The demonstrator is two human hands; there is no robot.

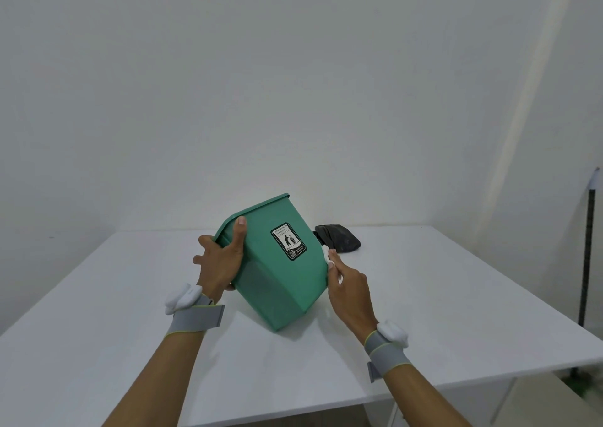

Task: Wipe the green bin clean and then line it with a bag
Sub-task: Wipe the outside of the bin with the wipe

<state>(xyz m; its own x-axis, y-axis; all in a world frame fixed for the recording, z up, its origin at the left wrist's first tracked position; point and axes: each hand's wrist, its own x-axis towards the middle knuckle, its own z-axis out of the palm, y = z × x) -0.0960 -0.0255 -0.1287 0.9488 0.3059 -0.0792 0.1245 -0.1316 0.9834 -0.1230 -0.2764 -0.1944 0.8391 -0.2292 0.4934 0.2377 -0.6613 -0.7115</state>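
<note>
Gripped at its rim by the left hand point(219, 260), the green bin point(277, 263) sits at the centre of the frame, tilted with its open mouth turned up and to the left, away from the camera, and its base angled down toward the white table point(456, 296). The thumb lies along the near face and the fingers curl over the rim edge. Whether the base touches the table cannot be told. The right hand point(347, 288) pinches a small white wipe point(327, 254) against the bin's right-hand edge — fingers curled around it. A black-and-white label point(288, 241) showing a litter pictogram is fixed to the facing side. A folded black bag point(339, 238) lies on the table just right of the bin, behind the right hand. Both wrists carry grey bands point(385, 350) with white pieces attached. A dark pole point(587, 257) stands at the right edge of the frame.
</note>
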